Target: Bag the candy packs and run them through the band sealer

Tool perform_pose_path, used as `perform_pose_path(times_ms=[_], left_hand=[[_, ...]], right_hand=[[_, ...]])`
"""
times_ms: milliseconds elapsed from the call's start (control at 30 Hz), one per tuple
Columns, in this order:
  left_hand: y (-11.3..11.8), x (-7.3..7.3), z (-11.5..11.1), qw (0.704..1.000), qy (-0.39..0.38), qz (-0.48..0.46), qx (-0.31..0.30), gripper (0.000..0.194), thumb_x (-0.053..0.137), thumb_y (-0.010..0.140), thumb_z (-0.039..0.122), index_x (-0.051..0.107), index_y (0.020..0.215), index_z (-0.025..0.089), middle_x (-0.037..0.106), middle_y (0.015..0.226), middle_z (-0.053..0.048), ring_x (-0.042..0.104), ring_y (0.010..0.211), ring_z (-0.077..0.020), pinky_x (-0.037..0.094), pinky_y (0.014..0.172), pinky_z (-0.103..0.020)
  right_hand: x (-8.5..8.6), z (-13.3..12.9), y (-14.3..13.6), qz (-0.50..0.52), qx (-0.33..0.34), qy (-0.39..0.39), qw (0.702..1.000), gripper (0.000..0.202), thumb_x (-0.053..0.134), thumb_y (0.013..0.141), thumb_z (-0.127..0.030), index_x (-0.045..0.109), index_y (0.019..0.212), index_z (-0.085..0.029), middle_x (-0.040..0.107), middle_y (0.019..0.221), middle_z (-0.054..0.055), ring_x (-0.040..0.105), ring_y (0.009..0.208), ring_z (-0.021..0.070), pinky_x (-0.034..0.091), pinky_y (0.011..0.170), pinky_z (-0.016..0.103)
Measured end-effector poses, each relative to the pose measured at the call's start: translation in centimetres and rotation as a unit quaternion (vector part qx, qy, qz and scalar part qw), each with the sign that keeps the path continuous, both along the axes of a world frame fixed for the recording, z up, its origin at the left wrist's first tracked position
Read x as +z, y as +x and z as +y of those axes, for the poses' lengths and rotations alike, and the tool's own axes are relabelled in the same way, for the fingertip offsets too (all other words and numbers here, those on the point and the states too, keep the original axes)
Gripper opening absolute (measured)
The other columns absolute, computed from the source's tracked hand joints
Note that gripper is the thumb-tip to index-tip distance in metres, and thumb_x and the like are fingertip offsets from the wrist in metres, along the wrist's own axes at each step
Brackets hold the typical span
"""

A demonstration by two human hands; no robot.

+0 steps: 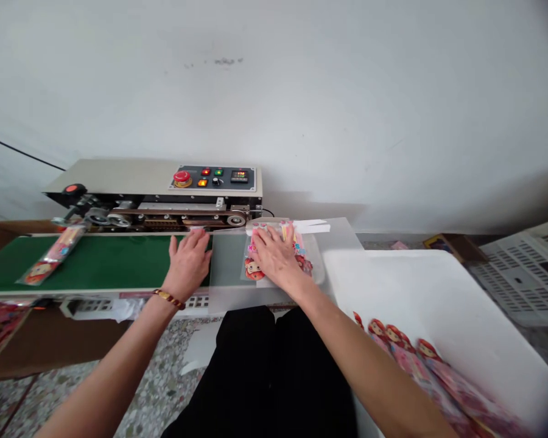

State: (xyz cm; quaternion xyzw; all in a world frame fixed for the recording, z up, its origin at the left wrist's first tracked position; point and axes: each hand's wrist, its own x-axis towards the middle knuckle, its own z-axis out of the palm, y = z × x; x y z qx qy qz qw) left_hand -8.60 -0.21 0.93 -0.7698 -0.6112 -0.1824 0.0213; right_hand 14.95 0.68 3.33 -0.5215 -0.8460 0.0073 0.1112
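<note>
My left hand (189, 261) reaches over the right end of a green conveyor belt (119, 261), its fingers spread and their tips near the band of a sealing machine (132, 176). A bit of clear plastic shows at those fingertips; whatever lies under the palm is hidden. My right hand (276, 255) rests with fingers stretched over printed pink packets with a red-haired cartoon figure (254, 271). These lie on a translucent sheet (231, 258) at the belt's right end. One long packet (55, 255) sits slanted at the left of the belt, its upper end by the machine's rollers.
A large white tub (393, 274) at right holds several more packets (411, 362). A cardboard box (73, 340) stands below the belt at left. White crates (530, 274) are at far right. The machine's control panel (214, 177) has lit buttons and a red knob. A wall rises behind.
</note>
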Motion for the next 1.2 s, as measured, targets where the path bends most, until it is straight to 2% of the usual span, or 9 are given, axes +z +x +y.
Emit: perform_pose_path(times_ms=[167,300,433,667,733,833,1000,1100,1200], left_hand=[[6.6,-0.3,0.0,0.983,-0.005,-0.055,-0.176,0.042,0.036,0.100,0.020,0.057,0.136,0.015,0.058,0.145,-0.015,0.050,0.140,-0.0245,0.035,0.123,-0.051],[9.6,-1.0,0.5,0.984,-0.034,-0.052,-0.166,0.048,0.042,0.097,0.021,0.050,0.144,0.011,0.052,0.151,-0.018,0.044,0.145,-0.0287,0.033,0.122,-0.055],[7.2,-1.5,0.5,0.990,-0.039,-0.060,-0.119,0.047,0.039,0.099,0.024,0.050,0.143,0.011,0.051,0.152,-0.018,0.043,0.146,-0.0301,0.032,0.123,-0.057],[0.0,-1.1,0.0,0.999,-0.007,-0.018,-0.031,0.036,0.043,0.100,0.026,0.058,0.131,0.016,0.058,0.145,-0.017,0.053,0.136,-0.0336,0.028,0.121,-0.067],[0.5,-0.8,-0.3,0.999,0.022,-0.020,-0.016,0.032,0.043,0.100,0.025,0.061,0.126,0.018,0.063,0.139,-0.015,0.056,0.133,-0.0329,0.025,0.122,-0.068],[4.3,-0.5,-0.4,0.993,0.013,-0.049,-0.104,0.037,0.038,0.101,0.022,0.060,0.130,0.016,0.063,0.139,-0.014,0.055,0.135,-0.0279,0.031,0.124,-0.058],[9.8,-0.7,0.4,0.985,-0.032,-0.053,-0.161,0.048,0.040,0.099,0.022,0.049,0.146,0.013,0.050,0.154,-0.017,0.043,0.145,-0.0291,0.032,0.123,-0.055],[8.3,-1.1,0.6,0.990,-0.038,-0.047,-0.130,0.049,0.039,0.100,0.026,0.049,0.147,0.013,0.049,0.154,-0.017,0.045,0.143,-0.0310,0.031,0.122,-0.058],[4.1,-1.5,0.5,0.993,-0.038,-0.042,-0.104,0.047,0.038,0.102,0.031,0.052,0.144,0.015,0.051,0.153,-0.015,0.047,0.142,-0.0315,0.032,0.121,-0.059]], right_hand=[[0.2,-0.4,2.2,0.007,-0.033,0.008,0.999,0.036,0.041,0.107,-0.030,0.059,0.137,-0.023,0.056,0.147,0.011,0.040,0.142,0.0348,0.007,0.116,0.077],[0.3,-1.0,6.2,-0.020,-0.059,0.017,0.998,0.041,0.036,0.106,-0.024,0.055,0.143,-0.022,0.052,0.152,0.013,0.038,0.145,0.0346,0.003,0.116,0.078],[-0.1,-1.4,7.4,-0.043,-0.043,0.010,0.998,0.041,0.036,0.106,-0.024,0.055,0.143,-0.021,0.050,0.153,0.013,0.034,0.147,0.0352,0.004,0.117,0.077],[-0.3,-0.6,2.3,-0.016,-0.008,0.006,1.000,0.041,0.041,0.107,-0.031,0.052,0.144,-0.017,0.053,0.149,0.015,0.036,0.144,0.0357,0.005,0.116,0.079],[-0.1,-0.6,1.1,-0.006,-0.002,0.007,1.000,0.040,0.041,0.108,-0.032,0.052,0.144,-0.016,0.054,0.148,0.015,0.037,0.143,0.0351,0.006,0.117,0.078],[0.0,-0.8,1.0,0.006,-0.010,0.012,1.000,0.038,0.039,0.109,-0.032,0.054,0.142,-0.021,0.055,0.148,0.013,0.040,0.142,0.0340,0.007,0.117,0.077],[-0.2,-1.0,4.9,-0.014,-0.075,0.010,0.997,0.040,0.038,0.107,-0.027,0.054,0.144,-0.023,0.051,0.152,0.012,0.038,0.145,0.0363,0.005,0.114,0.081],[-0.4,-1.2,6.8,-0.037,-0.074,-0.003,0.997,0.042,0.038,0.106,-0.025,0.054,0.146,-0.023,0.046,0.156,0.011,0.034,0.147,0.0368,0.005,0.114,0.081],[-0.9,-1.1,6.1,-0.041,-0.055,-0.015,0.998,0.043,0.038,0.106,-0.026,0.051,0.147,-0.024,0.044,0.158,0.009,0.031,0.149,0.0359,0.005,0.115,0.081]])
